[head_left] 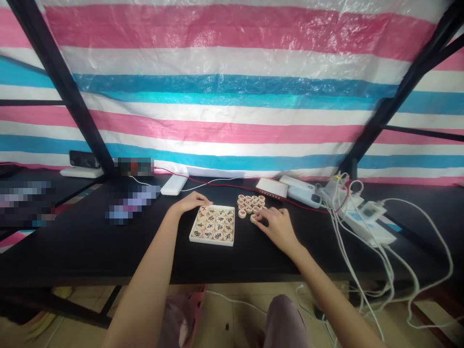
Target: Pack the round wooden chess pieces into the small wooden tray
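Many round pieces [218,227] sit in the white box [212,241] on the table [261,261] I watch from afar. My right hand [279,224] pinches one loose piece [252,219] near the red-marked bunch [248,209]. My left hand [189,201] is at the box's far corner; I can't quite tell its grip.

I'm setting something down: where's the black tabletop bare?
Bare: front-left black tabletop outside the left forearm, and between the white square tray and front edge. Crowded: right end, with tangled white cables and a long white power strip.
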`<state>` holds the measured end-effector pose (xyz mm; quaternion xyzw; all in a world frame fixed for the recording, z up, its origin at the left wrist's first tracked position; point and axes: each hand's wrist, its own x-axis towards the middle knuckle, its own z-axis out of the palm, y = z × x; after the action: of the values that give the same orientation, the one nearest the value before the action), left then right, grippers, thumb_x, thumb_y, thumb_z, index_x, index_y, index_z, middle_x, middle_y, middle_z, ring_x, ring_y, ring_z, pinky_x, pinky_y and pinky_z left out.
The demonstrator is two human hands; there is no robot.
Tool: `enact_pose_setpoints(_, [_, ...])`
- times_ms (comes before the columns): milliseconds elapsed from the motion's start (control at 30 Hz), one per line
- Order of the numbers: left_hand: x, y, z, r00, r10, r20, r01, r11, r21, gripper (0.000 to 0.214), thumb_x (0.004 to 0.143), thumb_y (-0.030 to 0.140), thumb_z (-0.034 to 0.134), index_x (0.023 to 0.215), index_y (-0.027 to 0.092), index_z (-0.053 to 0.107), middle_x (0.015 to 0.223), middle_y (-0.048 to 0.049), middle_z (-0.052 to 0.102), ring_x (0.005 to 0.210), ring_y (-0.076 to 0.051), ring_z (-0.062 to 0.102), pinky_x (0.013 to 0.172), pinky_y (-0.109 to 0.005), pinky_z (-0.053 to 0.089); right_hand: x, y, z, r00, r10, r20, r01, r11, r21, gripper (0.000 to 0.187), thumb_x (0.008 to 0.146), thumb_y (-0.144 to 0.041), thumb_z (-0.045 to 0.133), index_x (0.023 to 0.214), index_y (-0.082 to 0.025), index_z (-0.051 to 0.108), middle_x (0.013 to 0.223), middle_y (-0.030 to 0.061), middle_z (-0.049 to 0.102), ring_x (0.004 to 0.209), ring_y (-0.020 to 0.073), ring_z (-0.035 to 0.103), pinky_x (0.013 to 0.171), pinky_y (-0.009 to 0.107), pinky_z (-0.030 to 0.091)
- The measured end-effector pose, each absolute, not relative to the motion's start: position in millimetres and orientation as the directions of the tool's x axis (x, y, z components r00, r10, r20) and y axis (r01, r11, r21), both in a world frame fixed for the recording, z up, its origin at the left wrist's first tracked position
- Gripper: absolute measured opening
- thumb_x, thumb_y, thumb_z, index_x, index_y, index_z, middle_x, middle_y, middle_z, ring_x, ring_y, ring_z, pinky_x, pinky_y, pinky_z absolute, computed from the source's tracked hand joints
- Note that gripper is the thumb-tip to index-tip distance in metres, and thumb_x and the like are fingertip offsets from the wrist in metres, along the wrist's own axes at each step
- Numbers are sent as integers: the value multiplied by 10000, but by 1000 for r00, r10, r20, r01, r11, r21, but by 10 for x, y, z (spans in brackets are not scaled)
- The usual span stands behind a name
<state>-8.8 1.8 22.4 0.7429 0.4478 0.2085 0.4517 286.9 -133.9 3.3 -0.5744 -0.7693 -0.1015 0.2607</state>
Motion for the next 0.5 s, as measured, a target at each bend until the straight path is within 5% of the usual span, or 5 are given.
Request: enact_pose_setpoints(500, [-106, 56, 177, 517, 853, -78, 466, -204, 861, 340, 619, 477, 705, 764, 173, 752, 866, -64, 731, 893, -247, 619, 824, -307, 413, 2805, -1344, 58, -272, 792, 546, 924, 374, -81, 190, 896, -218, 493, 988, -258, 654, 1069, 28, 645, 930, 186, 537, 737, 342, 269])
